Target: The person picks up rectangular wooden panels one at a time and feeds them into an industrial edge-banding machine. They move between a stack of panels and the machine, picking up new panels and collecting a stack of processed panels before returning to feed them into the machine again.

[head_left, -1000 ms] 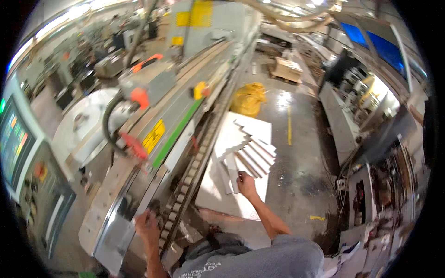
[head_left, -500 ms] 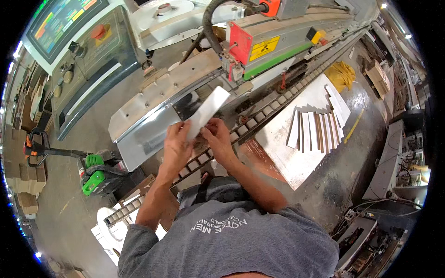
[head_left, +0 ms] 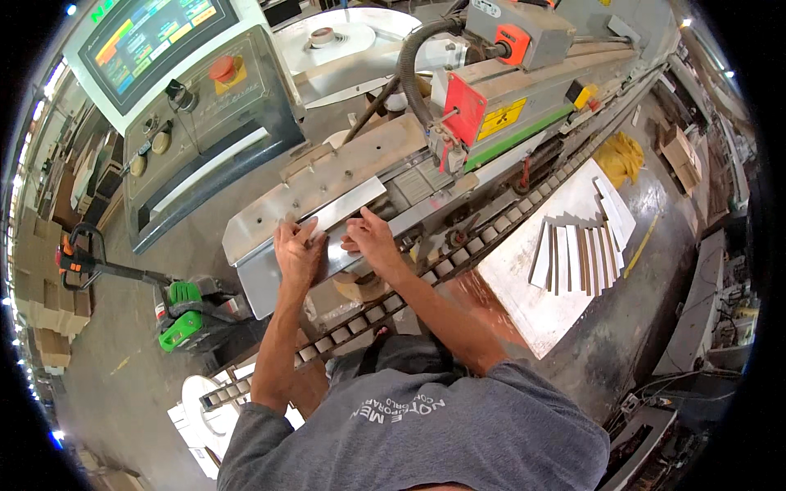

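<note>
A narrow white strip (head_left: 354, 202) lies on the metal infeed table (head_left: 266, 282) of a machine, along the raised metal guide (head_left: 262, 217). My left hand (head_left: 298, 255) has its fingers closed at the strip's near end. Just to the right, my right hand (head_left: 373, 245) hovers close to the table's edge, fingers bent but apart, with nothing visible in them. Beyond the strip's far end stands the machine's feed opening, beside a red guard plate (head_left: 464, 110).
A control panel with a red stop button (head_left: 223, 69) stands at far left. A green-and-black pallet jack (head_left: 182, 315) is below it. A roller rail (head_left: 446, 268) runs diagonally before me. Several strips (head_left: 575, 258) lie on a white board (head_left: 524, 323) at right.
The white strip has come down from a tilted, hand-held position onto the table along the guide. My right hand has let go of it. The view has shifted a little.
</note>
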The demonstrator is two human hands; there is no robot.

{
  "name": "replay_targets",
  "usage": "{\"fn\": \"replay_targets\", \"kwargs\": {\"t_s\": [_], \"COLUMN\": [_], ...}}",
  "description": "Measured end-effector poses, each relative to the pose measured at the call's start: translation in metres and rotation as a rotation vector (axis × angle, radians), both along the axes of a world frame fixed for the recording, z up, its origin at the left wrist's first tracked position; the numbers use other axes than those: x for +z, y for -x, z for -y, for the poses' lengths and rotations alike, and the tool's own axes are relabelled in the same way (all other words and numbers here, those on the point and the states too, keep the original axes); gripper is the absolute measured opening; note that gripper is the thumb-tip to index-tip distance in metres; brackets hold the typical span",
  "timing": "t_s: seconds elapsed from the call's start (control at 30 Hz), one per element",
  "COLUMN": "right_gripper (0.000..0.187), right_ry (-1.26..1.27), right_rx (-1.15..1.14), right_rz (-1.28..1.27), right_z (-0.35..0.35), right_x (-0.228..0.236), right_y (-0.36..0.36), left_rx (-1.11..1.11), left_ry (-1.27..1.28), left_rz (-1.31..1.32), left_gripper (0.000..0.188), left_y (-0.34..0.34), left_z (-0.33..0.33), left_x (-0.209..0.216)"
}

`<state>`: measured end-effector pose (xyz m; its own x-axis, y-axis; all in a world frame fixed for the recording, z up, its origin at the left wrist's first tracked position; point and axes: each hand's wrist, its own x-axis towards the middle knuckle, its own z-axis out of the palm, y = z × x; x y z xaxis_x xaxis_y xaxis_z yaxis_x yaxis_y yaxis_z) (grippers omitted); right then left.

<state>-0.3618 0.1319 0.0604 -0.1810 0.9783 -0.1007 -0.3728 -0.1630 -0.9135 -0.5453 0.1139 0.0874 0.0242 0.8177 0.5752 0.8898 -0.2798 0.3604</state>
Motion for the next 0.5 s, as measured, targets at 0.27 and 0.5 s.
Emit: {"fn": "replay_targets", "kwargs": {"t_s": [0.27, 0.5], "right_gripper": [0.057, 0.034], "right_ry": [0.026, -0.047], "right_rx": [0.092, -0.006], "right_rz": [0.094, 0.086], "right_z": [-0.004, -0.007], "right_x": [0.008, 0.002], "right_y": [0.008, 0.015], "left_rx": [-0.068, -0.105], "left_ry": [-0.065, 0.012], "left_rz": [0.078, 0.129], "left_gripper": [0.039, 0.036], "left_y": [0.018, 0.017], "left_z": [-0.004, -0.003], "left_x": [-0.015, -0.008]}}
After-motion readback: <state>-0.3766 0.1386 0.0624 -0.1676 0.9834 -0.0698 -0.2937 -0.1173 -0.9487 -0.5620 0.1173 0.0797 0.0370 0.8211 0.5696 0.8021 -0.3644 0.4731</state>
